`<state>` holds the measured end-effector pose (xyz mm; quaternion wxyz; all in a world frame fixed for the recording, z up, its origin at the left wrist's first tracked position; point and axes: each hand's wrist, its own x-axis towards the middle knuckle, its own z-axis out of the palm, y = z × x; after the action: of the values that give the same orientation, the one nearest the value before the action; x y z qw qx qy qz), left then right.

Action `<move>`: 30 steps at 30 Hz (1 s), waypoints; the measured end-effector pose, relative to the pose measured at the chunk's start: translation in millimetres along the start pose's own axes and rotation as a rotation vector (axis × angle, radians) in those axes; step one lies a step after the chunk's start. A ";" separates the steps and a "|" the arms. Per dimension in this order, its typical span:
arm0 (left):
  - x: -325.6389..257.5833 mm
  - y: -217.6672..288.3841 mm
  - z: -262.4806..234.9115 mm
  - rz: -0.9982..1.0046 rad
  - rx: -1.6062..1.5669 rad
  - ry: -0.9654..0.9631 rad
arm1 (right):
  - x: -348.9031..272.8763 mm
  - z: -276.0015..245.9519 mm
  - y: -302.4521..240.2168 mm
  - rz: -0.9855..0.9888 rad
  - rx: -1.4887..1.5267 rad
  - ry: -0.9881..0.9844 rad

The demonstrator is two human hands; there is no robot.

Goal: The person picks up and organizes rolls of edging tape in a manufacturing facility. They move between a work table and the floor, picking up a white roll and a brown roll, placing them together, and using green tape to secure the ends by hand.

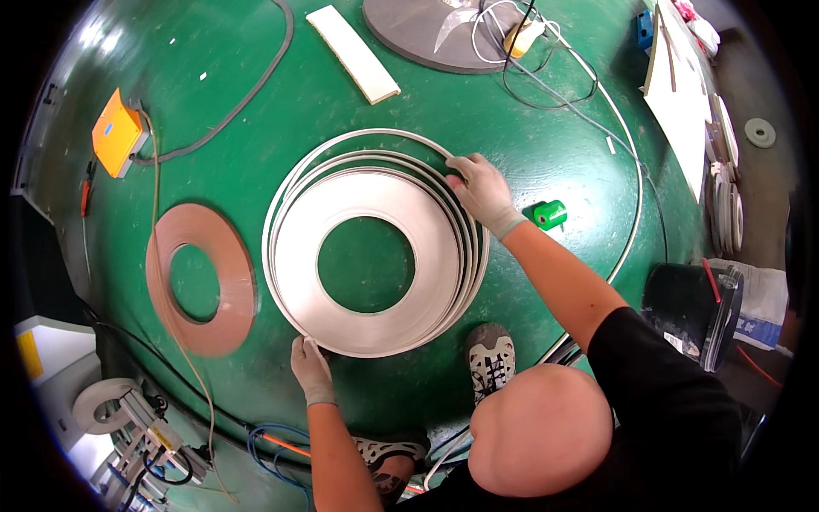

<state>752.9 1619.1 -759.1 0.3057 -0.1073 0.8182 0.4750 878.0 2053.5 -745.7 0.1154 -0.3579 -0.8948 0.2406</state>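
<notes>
A wide white coil of flat edge-banding strip (pixel 286 247) lies on the green floor before me. Its inner turns are tightly wound, while several outer turns stand loose and apart, mostly at the far and right sides. My right hand (pixel 480 189), in a thin pale glove, pinches the loose outer turns at the coil's upper right. At the near left rim, my left hand (pixel 310 370), gloved too, has its fingers closed on the strip's edge; the fingertips are partly hidden. Beside the right wrist lies a green roll of tape or film (pixel 550 214).
A brown coil (pixel 232 294) lies left, a cord across it. An orange box (pixel 118 134) with a grey cable, a cream board (pixel 352 53) and a dark disc (pixel 409 30) lie farther off. Cables (pixel 636 183) run along the right. A machine (pixel 141 422) stands near left.
</notes>
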 end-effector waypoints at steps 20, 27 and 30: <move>9.3 -23.1 -13.1 -0.038 -0.026 -0.059 | 26.6 3.9 9.3 0.146 0.129 -0.240; 7.6 -20.1 -7.2 -0.072 -0.066 -0.026 | 41.3 0.5 12.7 0.066 -0.275 -0.223; 7.4 -19.4 -4.7 -0.065 -0.092 -0.043 | 43.1 -1.6 28.2 0.079 -0.217 -0.248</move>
<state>754.3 1605.8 -775.6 0.3333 -0.1377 0.7847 0.5043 864.2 2101.7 -757.3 -0.0446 -0.3708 -0.9081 0.1893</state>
